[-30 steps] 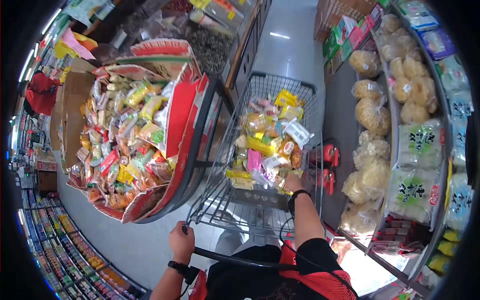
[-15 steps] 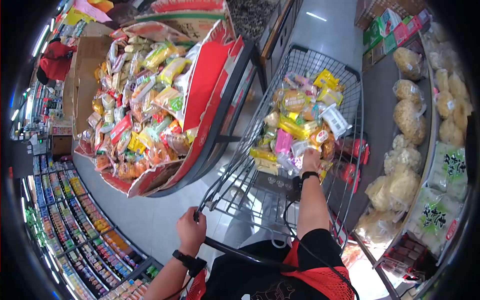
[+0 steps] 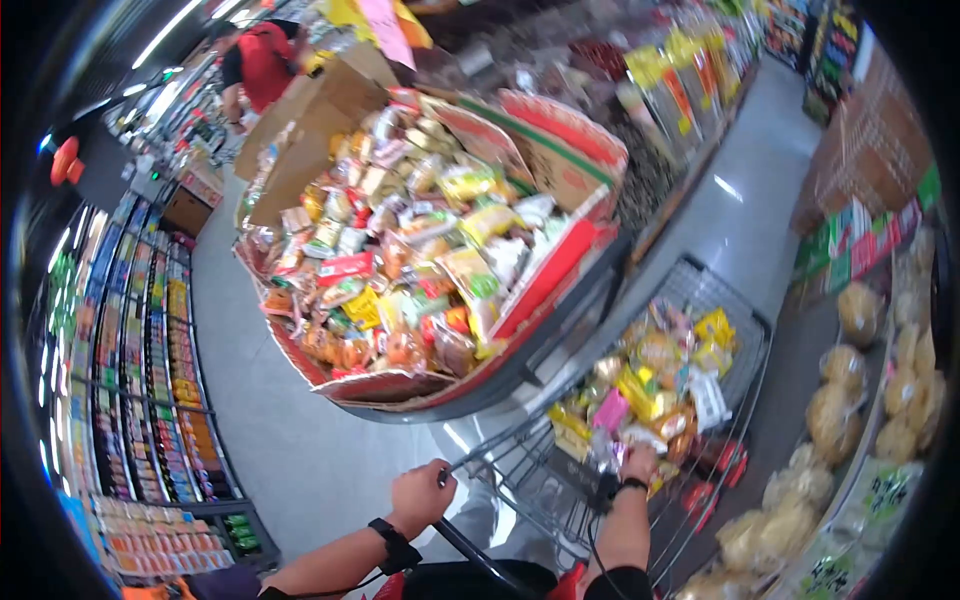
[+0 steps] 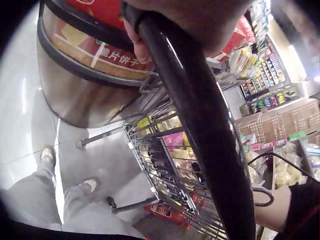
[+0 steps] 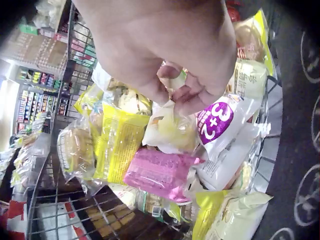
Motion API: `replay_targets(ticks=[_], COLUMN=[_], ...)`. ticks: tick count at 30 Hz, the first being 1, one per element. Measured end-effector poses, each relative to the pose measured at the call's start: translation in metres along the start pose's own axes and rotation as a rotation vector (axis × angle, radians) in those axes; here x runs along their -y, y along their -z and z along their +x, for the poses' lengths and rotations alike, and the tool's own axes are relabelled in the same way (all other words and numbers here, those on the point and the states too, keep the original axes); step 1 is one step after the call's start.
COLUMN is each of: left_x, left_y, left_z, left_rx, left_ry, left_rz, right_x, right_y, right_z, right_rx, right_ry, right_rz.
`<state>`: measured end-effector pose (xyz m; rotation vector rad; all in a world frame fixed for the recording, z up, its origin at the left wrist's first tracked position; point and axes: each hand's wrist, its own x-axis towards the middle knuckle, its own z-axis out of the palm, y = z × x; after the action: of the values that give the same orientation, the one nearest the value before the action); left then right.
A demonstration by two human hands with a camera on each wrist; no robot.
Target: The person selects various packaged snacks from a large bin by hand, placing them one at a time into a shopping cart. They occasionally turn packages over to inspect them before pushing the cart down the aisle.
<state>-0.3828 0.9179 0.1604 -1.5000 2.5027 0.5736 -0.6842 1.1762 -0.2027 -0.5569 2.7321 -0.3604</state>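
Observation:
My left hand (image 3: 418,497) grips the black handle (image 4: 200,115) of a wire shopping cart (image 3: 742,375), fingers wrapped round it near its corner. My right hand (image 5: 165,45) is down in the cart among several wrapped snacks. Its thumb and curled fingertips pinch the top of a clear, whitish snack packet (image 5: 170,134). Right below that packet lies a pink one (image 5: 160,172), with a long yellow packet (image 5: 120,142) beside it. A white packet with a purple "3+2" mark (image 5: 216,122) lies close to the fingertips.
A large cardboard bin with a red wall (image 3: 570,280), heaped with wrapped snacks, stands left of the cart. Bagged round goods (image 3: 835,420) line the right shelf. Red fire extinguishers (image 4: 167,212) stand low beside the cart. A person in a red vest (image 3: 265,65) is far back left.
The head view has swung left, so the bin and cart appear further right and lower. The left hand keeps hold of the handle; the right hand stays down among the packets.

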Motion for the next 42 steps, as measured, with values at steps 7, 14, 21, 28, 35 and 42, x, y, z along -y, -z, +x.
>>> replay_targets(ticks=[7,14,21,28,35,42], left_x=[0.085,0.368,0.397,0.385,0.391,0.396], left_y=[-0.002,-0.12,-0.05,-0.017,-0.008,-0.003], left_z=[-0.034,-0.18,-0.157,-0.109,-0.093,-0.078], left_rx=[-0.042,0.256,0.199,0.188,0.218,0.23], left_ry=[-0.172,0.507,0.579,0.49,0.486,0.464], left_rz=[-0.851,-0.313,-0.488,-0.57,-0.593,-0.603], right_x=[-0.023,0.001,-0.006,0.024,0.043,0.072], right_y=[0.04,0.099,0.132,0.12,0.116,0.145], right_z=[-0.023,-0.048,-0.021,-0.027,-0.03,-0.05], right_rx=[0.852,0.671,0.506,0.55,0.515,0.536], right_ry=[-0.488,-0.261,0.133,0.01,0.004,-0.156], right_rz=[1.482,1.158,0.256,0.078,0.03,0.14])
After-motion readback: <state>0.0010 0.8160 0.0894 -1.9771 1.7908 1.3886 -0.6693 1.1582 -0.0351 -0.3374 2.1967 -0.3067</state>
